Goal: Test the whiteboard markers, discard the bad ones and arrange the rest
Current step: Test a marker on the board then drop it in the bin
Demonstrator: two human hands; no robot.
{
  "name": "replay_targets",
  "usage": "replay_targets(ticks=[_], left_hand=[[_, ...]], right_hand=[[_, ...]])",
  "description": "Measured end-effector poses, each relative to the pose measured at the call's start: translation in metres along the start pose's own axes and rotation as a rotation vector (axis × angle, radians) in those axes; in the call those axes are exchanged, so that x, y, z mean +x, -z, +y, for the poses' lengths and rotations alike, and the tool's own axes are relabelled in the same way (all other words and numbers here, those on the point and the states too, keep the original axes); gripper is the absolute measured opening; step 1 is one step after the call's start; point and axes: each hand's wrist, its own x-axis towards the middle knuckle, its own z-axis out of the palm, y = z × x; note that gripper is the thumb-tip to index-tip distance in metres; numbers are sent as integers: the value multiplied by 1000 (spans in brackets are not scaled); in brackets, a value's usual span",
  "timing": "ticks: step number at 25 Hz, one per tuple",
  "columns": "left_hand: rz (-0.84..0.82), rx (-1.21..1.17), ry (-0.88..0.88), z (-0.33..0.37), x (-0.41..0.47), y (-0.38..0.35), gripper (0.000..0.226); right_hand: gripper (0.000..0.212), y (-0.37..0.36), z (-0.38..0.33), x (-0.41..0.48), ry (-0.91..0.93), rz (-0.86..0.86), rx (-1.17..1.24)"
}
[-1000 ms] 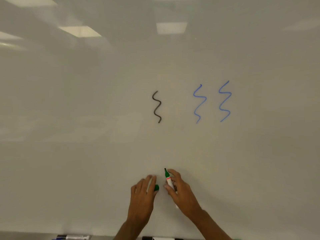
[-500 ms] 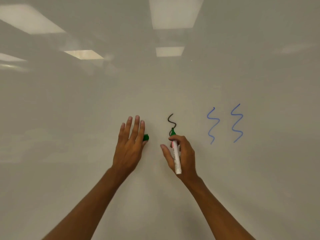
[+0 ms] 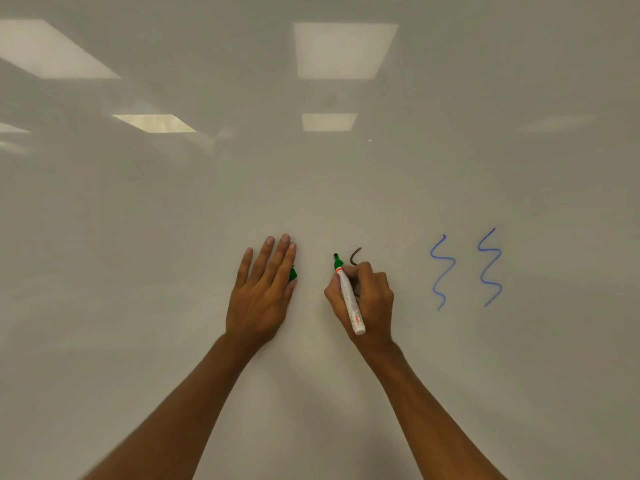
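Observation:
My right hand (image 3: 367,299) grips an uncapped green marker (image 3: 349,299) with a white barrel, its green tip pointing up at the whiteboard (image 3: 173,237), just left of a black squiggle (image 3: 356,255) that the hand mostly hides. My left hand (image 3: 263,289) rests flat against the board with fingers straight, holding the green cap (image 3: 293,273) under its thumb side. Two blue squiggles (image 3: 467,268) are drawn on the board to the right.
The glossy whiteboard fills the whole view and reflects ceiling light panels (image 3: 343,50) at the top. Both forearms reach up from the bottom edge.
Both hands rose up the board from near the tray. The marker tip moved from below the squiggles to just left of the black one. The tray markers dropped out of view.

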Motion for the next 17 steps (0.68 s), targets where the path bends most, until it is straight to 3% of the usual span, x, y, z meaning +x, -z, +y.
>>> replay_targets(ticks=[3, 6, 14, 17], left_hand=[[23, -8, -14, -2, -1, 0, 50], [45, -9, -8, 0, -1, 0, 49], [79, -20, -18, 2, -4, -3, 46], [73, -44, 18, 6, -4, -1, 45]], right_hand=[[14, 4, 7, -17, 154, -60, -33], [12, 15, 15, -31, 96, -38, -28], [21, 39, 23, -73, 205, -236, -35], [11, 50, 24, -77, 209, -331, -50]])
